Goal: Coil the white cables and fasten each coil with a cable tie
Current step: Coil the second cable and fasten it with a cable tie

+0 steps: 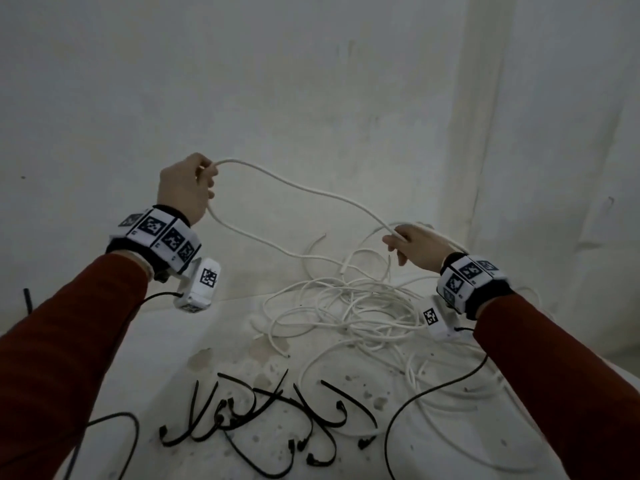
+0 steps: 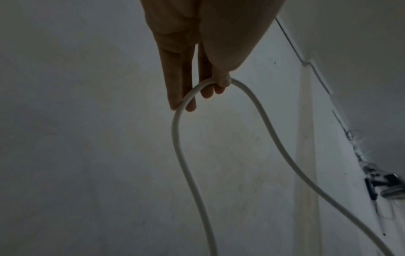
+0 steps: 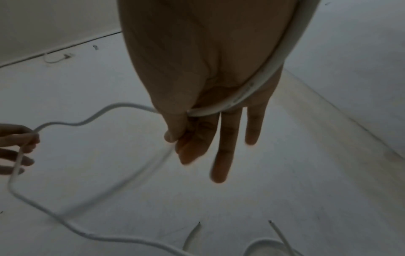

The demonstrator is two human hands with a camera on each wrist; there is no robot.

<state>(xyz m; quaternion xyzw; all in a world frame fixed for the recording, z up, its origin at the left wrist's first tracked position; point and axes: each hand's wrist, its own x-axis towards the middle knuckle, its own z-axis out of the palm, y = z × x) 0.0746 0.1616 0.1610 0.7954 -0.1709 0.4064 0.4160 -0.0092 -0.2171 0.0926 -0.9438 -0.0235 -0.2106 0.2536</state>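
1. The white cable (image 1: 304, 188) runs in the air between your hands, above the tangled cable pile (image 1: 349, 303).
2. Your left hand (image 1: 183, 188) pinches its bend; your right hand (image 1: 415, 247) pinches it with thumb and forefinger, other fingers straight.
3. Black cable ties (image 1: 263, 417) lie nearer you on the floor.

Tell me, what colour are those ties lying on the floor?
Black; the cable ties show best in the head view.

A bare, dim indoor room, its kind unclear: plain white walls (image 1: 311, 81) meet a stained, chipped white floor (image 1: 214, 358), where tangled white cables (image 1: 346, 306) and black cable ties (image 1: 263, 414) lie loose; thin conduit (image 2: 306, 62) runs along one wall.
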